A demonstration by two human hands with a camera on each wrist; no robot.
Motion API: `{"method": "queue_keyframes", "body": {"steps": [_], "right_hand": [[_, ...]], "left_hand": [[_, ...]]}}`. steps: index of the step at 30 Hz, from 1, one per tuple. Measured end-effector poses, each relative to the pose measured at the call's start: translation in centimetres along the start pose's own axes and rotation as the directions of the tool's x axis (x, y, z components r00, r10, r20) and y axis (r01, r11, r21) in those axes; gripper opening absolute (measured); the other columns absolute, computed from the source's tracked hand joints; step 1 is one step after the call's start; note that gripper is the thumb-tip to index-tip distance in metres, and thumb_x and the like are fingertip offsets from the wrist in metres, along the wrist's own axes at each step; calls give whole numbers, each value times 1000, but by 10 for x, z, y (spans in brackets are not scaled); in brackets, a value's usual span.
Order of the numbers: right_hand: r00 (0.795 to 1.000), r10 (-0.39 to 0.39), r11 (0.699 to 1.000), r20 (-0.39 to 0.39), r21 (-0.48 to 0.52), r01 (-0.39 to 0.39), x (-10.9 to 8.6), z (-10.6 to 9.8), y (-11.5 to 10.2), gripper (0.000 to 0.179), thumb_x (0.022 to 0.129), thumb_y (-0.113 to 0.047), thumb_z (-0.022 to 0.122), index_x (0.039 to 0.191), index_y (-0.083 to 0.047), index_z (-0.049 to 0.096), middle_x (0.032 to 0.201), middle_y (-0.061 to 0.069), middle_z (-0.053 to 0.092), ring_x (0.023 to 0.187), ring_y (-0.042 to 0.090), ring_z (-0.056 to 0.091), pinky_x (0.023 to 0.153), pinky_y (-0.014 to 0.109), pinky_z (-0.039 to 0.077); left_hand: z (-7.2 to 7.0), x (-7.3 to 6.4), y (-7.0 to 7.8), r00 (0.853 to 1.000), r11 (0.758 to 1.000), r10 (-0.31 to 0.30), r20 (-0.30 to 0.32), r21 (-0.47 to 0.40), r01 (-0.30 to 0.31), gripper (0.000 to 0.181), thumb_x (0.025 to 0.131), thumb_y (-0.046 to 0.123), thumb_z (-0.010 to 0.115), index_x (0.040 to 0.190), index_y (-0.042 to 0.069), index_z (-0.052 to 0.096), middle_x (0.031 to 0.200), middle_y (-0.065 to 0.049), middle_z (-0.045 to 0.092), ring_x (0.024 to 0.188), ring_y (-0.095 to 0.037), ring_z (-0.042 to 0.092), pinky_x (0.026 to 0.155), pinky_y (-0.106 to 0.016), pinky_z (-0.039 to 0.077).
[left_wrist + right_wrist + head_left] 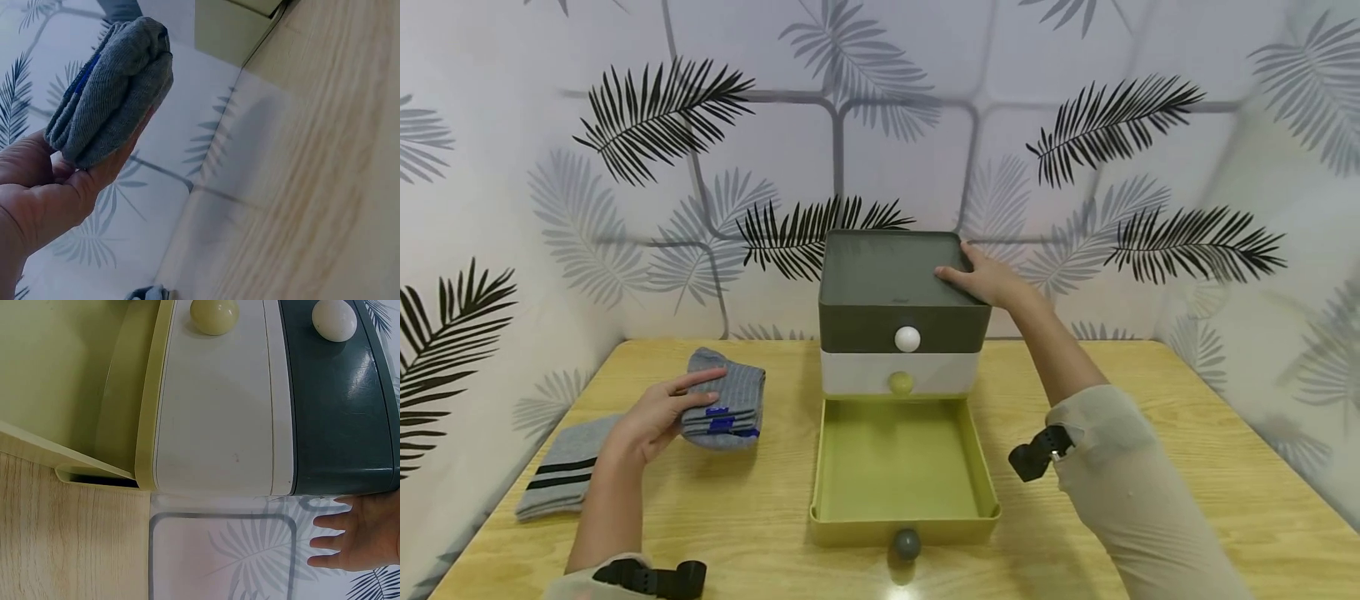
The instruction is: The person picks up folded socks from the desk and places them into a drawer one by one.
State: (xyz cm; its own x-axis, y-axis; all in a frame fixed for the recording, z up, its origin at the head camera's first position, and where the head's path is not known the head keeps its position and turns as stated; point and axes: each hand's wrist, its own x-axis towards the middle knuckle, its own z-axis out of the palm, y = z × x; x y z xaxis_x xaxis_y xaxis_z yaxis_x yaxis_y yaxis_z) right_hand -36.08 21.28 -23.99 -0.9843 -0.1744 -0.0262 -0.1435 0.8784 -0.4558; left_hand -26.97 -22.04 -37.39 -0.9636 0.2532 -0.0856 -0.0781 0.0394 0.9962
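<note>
My left hand [655, 421] grips a folded bundle of grey ribbed socks [733, 392] with blue marks along its edge, held above the left part of the table. In the left wrist view, thumb and fingers hold the lower end of the bundle [115, 94]. A small drawer unit [857, 329] stands at the middle back, dark green on top, white below, yellow-green at the bottom. Its bottom drawer [850, 532] is pulled out and bare inside. My right hand [988, 279] rests at the unit's top right edge; its fingers look straight in the right wrist view [369, 534].
A folded grey cloth item with two black stripes [561, 475] lies on the wooden table [760, 517] at the left, partly behind my left forearm. Round knobs sit on the drawer fronts: white [907, 339], yellow-green [900, 382] and grey [907, 544]. A leaf-patterned wall [895, 158] stands behind.
</note>
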Motion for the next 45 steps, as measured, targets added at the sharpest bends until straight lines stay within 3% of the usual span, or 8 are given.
{"method": "queue_keyframes", "body": {"steps": [6, 11, 13, 18, 22, 32, 39, 45], "right_hand": [[1000, 7, 1000, 0, 27, -7, 0, 2, 0, 81, 94, -52, 38, 148, -6, 0, 149, 22, 8, 134, 40, 9, 105, 52, 14], [1000, 4, 999, -3, 34, -4, 0, 2, 0, 81, 94, -52, 38, 148, -6, 0, 149, 22, 9, 134, 40, 9, 105, 52, 14], [1000, 0, 999, -6, 34, 0, 0, 1, -1, 80, 94, -51, 38, 148, -5, 1, 149, 22, 8, 134, 39, 9, 105, 51, 14], [1000, -3, 999, 0, 38, 3, 0, 1, -1, 80, 94, -51, 38, 148, -4, 0, 150, 22, 8, 134, 39, 8, 106, 51, 13], [1000, 0, 999, 0, 34, 0, 2, 2, 0, 80, 94, -51, 38, 148, -5, 0, 149, 22, 9, 134, 39, 9, 106, 51, 13], [1000, 6, 999, 0, 45, -6, 1, 2, -1, 80, 94, -51, 38, 148, -6, 0, 150, 20, 8, 135, 38, 8, 106, 51, 13], [1000, 7, 998, 3, 55, -7, 0, 2, -1, 80, 94, -50, 39, 148, -6, 0, 150, 20, 7, 135, 37, 7, 106, 51, 12], [1000, 1, 998, 3, 59, -1, 0, 2, -1, 81, 94, -50, 39, 148, -5, 0, 150, 20, 7, 135, 38, 7, 106, 51, 13]], "left_hand": [[15, -4, 11, 996, 992, 50, 80, -116, -40, 35, 94, 10, 55, 128, 17, 57, 142, -17, 14, 38, -1, 28, 38, -13, 31], [29, -8, 23, 987, 987, 62, 145, -157, -39, 40, 93, 7, 55, 133, 12, 51, 103, -9, 40, 44, -1, 35, 42, -13, 33], [35, -9, 26, 983, 984, 47, 178, -180, -15, 44, 93, 4, 54, 136, 9, 46, 93, -7, 45, 54, -2, 48, 50, -14, 42], [52, -14, 30, 972, 970, 6, 236, -239, 52, 55, 93, -2, 51, 143, 1, 29, 102, -10, 53, 86, -16, 62, 75, -29, 51], [67, -17, 30, 960, 964, 12, 279, -257, 63, 59, 92, -4, 49, 145, -2, 22, 111, -12, 50, 93, -20, 60, 78, -32, 50], [100, -18, 27, 927, 975, 5, 374, -207, 78, 57, 89, -4, 53, 141, -1, 32, 116, -14, 42, 79, -11, 54, 68, -23, 48], [132, -21, 27, 893, 951, -46, 448, -253, 177, 55, 90, -7, 49, 141, -3, 29, 116, -15, 47, 92, -19, 58, 80, -34, 50], [162, -20, 21, 909, 926, -88, 407, -302, 225, 55, 89, -11, 45, 140, -8, 26, 110, -17, 53, 95, -23, 59, 82, -36, 49]]}}
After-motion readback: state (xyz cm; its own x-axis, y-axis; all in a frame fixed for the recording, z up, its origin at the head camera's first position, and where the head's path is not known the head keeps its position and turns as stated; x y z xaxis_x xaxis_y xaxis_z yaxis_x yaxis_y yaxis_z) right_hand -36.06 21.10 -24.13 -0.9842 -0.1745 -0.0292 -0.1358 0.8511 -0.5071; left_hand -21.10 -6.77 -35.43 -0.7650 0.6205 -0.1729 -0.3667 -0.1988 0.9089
